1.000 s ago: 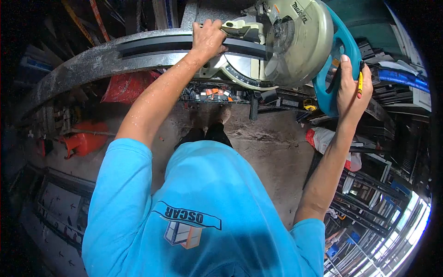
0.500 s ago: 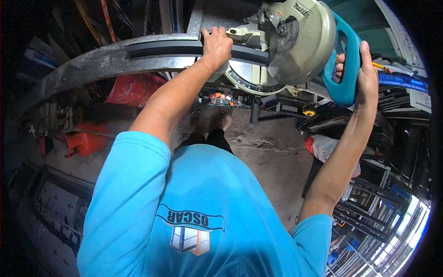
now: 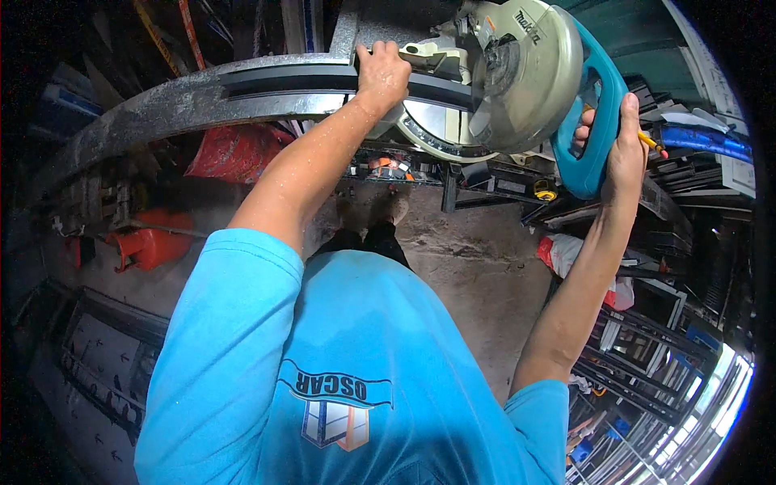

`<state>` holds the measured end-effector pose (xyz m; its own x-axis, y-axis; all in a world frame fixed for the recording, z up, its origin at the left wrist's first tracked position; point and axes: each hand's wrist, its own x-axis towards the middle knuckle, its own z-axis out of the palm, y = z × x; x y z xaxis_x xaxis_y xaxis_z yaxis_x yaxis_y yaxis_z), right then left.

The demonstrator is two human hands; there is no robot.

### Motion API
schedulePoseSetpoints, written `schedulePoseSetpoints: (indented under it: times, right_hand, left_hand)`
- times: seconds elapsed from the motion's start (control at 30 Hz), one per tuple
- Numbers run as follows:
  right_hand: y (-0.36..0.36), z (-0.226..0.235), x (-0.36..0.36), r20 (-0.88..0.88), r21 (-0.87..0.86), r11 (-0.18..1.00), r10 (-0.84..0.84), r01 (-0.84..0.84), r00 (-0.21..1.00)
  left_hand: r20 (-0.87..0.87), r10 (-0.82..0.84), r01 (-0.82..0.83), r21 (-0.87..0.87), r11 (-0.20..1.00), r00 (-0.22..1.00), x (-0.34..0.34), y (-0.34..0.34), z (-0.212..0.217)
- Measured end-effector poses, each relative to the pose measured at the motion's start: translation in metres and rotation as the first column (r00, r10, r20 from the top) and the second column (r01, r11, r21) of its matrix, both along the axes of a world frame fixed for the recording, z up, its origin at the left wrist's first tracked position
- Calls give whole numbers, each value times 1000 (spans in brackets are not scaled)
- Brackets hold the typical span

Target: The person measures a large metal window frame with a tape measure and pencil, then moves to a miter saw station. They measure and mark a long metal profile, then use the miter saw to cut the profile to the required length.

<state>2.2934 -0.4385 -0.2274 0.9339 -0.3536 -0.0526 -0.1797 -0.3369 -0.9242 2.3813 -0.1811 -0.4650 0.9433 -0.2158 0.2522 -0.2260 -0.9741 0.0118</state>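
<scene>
A dark metal profile (image 3: 291, 82) lies along the saw table, its right end running in beside the clear blade guard. My left hand (image 3: 383, 77) is closed over it, fingers hooked behind its far side. Right of that hand is a mitre saw (image 3: 543, 81) with a pale green housing, its head low over the profile. My right hand (image 3: 618, 149) grips the saw's teal handle (image 3: 586, 170), fingers passing through the loop. The blade, and any contact with the profile, is hidden by the guard. Below the profile shows the saw's round turntable (image 3: 440, 144).
A long curved-looking metal bench (image 3: 153, 117) stretches left from the saw. Beneath the saw sit a yellow tape measure (image 3: 546, 190) and small orange items (image 3: 388, 168). An orange gas cylinder (image 3: 153, 241) lies on the left floor; dark frames (image 3: 638, 380) are stacked at right.
The saw handle and my right hand have come slightly down and to the left. My left hand keeps its hold on the profile with almost no movement.
</scene>
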Motion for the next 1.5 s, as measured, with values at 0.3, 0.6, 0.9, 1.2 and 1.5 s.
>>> schedulePoseSetpoints:
  times: [0.3, 0.6, 0.9, 1.2, 1.5]
  right_hand:
    - [1, -5, -5, 4, 1, 1000, 11, -11, 1000]
    - [0, -8, -4, 20, 47, 999, 1, -2, 1000]
    - [-4, -16, -5, 42, 25, 1000, 2, -3, 999]
    - [-11, -52, -19, 195, 3, 1000, 18, -19, 981]
    - [-13, -77, -33, 262, 86, 996, 10, -34, 965]
  left_hand:
    - [-2, -20, 20, -31, 999, 1000, -2, 0, 2]
    - [-35, -9, 8, -13, 1000, 999, -2, -1, 4]
    - [-3, -8, 8, 1, 1000, 1000, -1, 1, 0]
    - [-47, -19, 21, 26, 999, 999, -4, 0, 12]
    - [-47, -23, 26, 46, 999, 999, -9, -5, 19]
